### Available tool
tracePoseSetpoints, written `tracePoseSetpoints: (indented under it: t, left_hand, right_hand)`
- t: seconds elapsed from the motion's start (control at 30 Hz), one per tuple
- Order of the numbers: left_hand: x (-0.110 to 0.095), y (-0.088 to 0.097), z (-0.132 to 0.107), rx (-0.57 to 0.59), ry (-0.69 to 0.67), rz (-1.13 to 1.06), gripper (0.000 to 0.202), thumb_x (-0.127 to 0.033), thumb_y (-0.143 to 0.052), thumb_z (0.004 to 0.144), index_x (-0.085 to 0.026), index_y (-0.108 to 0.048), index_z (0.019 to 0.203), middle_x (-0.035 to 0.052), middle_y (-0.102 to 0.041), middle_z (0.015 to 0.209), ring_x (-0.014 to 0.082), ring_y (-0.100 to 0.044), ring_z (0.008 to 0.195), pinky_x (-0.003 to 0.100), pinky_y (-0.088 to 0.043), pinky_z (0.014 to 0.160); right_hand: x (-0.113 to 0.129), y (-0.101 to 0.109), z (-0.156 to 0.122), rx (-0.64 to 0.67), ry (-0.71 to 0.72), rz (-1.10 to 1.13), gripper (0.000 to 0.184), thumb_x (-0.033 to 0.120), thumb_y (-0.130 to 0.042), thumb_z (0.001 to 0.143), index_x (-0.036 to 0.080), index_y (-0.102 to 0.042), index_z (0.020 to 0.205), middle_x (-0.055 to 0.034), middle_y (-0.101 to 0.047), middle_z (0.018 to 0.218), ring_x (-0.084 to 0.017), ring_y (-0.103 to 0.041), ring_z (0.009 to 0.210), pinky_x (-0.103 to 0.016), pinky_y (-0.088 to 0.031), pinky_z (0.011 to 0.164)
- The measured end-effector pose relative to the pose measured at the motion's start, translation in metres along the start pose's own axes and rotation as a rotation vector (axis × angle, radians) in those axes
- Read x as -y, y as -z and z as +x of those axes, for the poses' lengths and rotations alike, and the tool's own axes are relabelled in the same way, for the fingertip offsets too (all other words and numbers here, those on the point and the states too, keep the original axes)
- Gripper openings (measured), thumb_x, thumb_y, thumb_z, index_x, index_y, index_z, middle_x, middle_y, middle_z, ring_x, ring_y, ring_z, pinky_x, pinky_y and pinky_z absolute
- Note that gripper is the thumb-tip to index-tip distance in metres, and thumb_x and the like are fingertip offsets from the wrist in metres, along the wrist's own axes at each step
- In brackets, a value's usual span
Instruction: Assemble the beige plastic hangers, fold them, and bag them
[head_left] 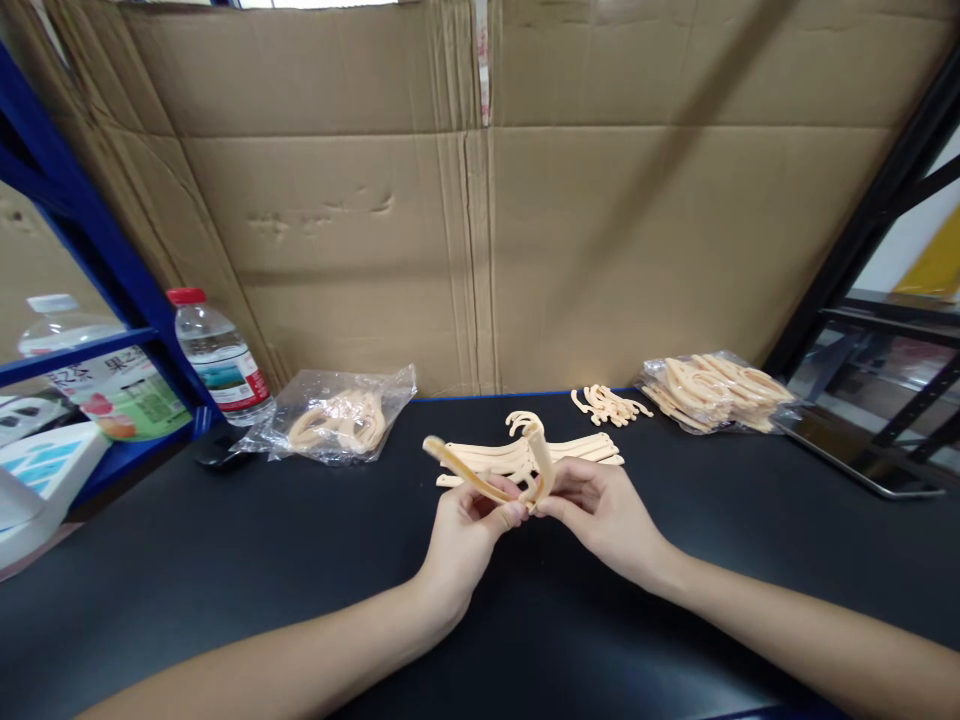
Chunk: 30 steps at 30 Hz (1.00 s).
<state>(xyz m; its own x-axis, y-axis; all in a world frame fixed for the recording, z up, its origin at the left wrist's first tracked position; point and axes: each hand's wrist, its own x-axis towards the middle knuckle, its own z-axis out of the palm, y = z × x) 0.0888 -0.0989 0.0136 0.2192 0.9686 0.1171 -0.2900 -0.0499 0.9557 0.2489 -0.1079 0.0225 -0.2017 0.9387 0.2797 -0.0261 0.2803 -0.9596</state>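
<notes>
Both hands pinch a beige plastic clothes hanger (pixel 463 469) above the middle of the black table. Its two arms spread upward from the point where my fingertips meet. My left hand (pixel 472 525) is closed on the lower end of the left arm. Close beside it, my right hand (pixel 604 510) is closed on the base of the other arm, which stands up steeply. The joint between the arms is partly hidden by my fingers. Just behind lies a stack of beige hangers (pixel 589 449), with several hooks showing at its top, partly covered by the held piece.
A pile of small beige hooks (pixel 611 405) lies at the back. Plastic bags of beige parts stand at left (pixel 345 420) and right (pixel 716 390). A red-capped water bottle (pixel 221 355) stands by the blue shelf frame (pixel 90 250). A cardboard wall (pixel 337 230) closes the back.
</notes>
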Motion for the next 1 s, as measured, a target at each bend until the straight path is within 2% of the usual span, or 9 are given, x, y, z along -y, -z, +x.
tracePoseSetpoints:
  t: [0.23, 0.5, 0.6, 0.7, 0.8, 0.9, 1.0]
  left_hand:
    - [0.001, -0.001, -0.001, -0.072, 0.017, -0.047, 0.012, -0.014, -0.075, 0.061, -0.014, -0.065, 0.067, -0.0008, -0.066, 0.060, 0.0129, -0.059, 0.060, 0.025, -0.048, 0.063]
    - [0.000, -0.003, 0.001, -0.081, 0.028, -0.046, 0.013, -0.016, -0.077, 0.062, -0.013, -0.067, 0.069, 0.0015, -0.068, 0.063, 0.0138, -0.061, 0.064, 0.025, -0.050, 0.066]
    - [-0.002, 0.000, 0.002, -0.045, 0.030, -0.027, 0.015, -0.019, -0.079, 0.063, -0.012, -0.068, 0.072, 0.0031, -0.070, 0.070, 0.0138, -0.062, 0.067, 0.025, -0.051, 0.068]
    - [-0.009, 0.003, 0.004, -0.037, 0.028, -0.007, 0.019, -0.023, -0.080, 0.065, -0.012, -0.069, 0.076, 0.0030, -0.069, 0.072, 0.0125, -0.061, 0.068, 0.024, -0.052, 0.069]
    - [-0.022, 0.007, 0.010, -0.045, 0.046, -0.018, 0.023, -0.024, -0.081, 0.065, -0.012, -0.068, 0.079, 0.0027, -0.068, 0.072, 0.0114, -0.062, 0.068, 0.022, -0.052, 0.070]
    - [-0.035, 0.016, 0.021, 0.020, 0.125, -0.040, 0.023, -0.024, -0.082, 0.063, -0.012, -0.066, 0.076, 0.0028, -0.068, 0.070, 0.0103, -0.063, 0.067, 0.020, -0.052, 0.068]
    - [-0.044, 0.032, 0.036, 0.082, 0.148, -0.017, 0.021, -0.020, -0.082, 0.063, -0.012, -0.066, 0.075, 0.0022, -0.068, 0.069, 0.0099, -0.064, 0.069, 0.017, -0.051, 0.069]
  right_hand:
    - [-0.005, -0.005, -0.001, -0.044, 0.012, 0.054, 0.012, 0.020, -0.072, 0.070, 0.017, -0.064, 0.079, -0.0020, -0.071, 0.075, -0.016, -0.068, 0.071, -0.028, -0.056, 0.070]
    - [-0.013, -0.007, 0.001, -0.101, -0.010, 0.070, 0.024, 0.031, -0.077, 0.067, 0.018, -0.059, 0.076, -0.0032, -0.069, 0.074, -0.018, -0.068, 0.071, -0.031, -0.057, 0.070]
    - [-0.011, -0.004, 0.007, -0.058, -0.017, 0.072, 0.026, 0.033, -0.076, 0.067, 0.018, -0.058, 0.077, -0.0030, -0.067, 0.077, -0.017, -0.067, 0.073, -0.031, -0.057, 0.069]
    - [0.000, 0.016, 0.017, 0.065, 0.010, 0.068, 0.026, 0.033, -0.077, 0.066, 0.018, -0.059, 0.076, -0.0017, -0.065, 0.082, -0.015, -0.065, 0.069, -0.028, -0.056, 0.063]
    - [0.017, 0.049, 0.027, 0.157, 0.054, -0.058, 0.022, 0.030, -0.076, 0.068, 0.017, -0.060, 0.071, -0.0001, -0.064, 0.076, -0.010, -0.060, 0.056, -0.025, -0.052, 0.056]
    - [0.030, 0.083, 0.033, 0.167, 0.094, -0.244, 0.020, 0.029, -0.078, 0.066, 0.016, -0.063, 0.071, -0.0018, -0.067, 0.075, -0.013, -0.063, 0.061, -0.026, -0.051, 0.057]
    - [0.034, 0.105, 0.036, 0.156, 0.112, -0.407, 0.021, 0.033, -0.077, 0.066, 0.017, -0.066, 0.074, -0.0030, -0.069, 0.075, -0.017, -0.065, 0.068, -0.028, -0.050, 0.061]
